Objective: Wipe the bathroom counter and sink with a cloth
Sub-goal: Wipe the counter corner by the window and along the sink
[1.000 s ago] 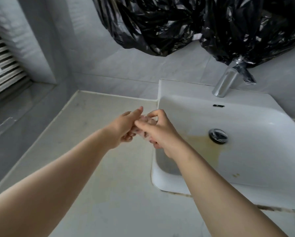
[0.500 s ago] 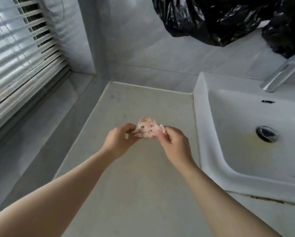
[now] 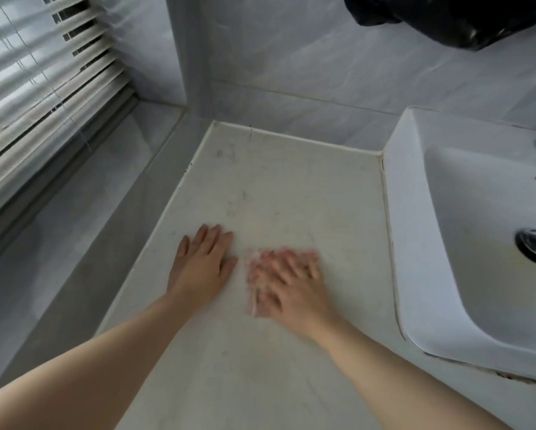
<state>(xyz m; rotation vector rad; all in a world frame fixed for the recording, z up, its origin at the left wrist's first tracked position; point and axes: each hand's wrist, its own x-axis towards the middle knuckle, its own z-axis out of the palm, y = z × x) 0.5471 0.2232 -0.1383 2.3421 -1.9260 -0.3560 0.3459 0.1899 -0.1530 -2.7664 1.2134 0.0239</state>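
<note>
Dropped from mid-air pinch onto bench [image 3: 291, 187]: cloth [image 3: 254, 276], pressed flat beneath right hand [image 3: 294, 288], peeking past straight blurred fingers [image 3: 280, 263]. Left hand [image 3: 201, 268] just beside, palm down, fingers released.

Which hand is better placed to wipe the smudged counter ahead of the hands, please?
Right, probably. The right hand lies flat on the cloth, pressing it to the counter; the left hand rests bare on the counter beside it, with no cloth beneath.
</note>
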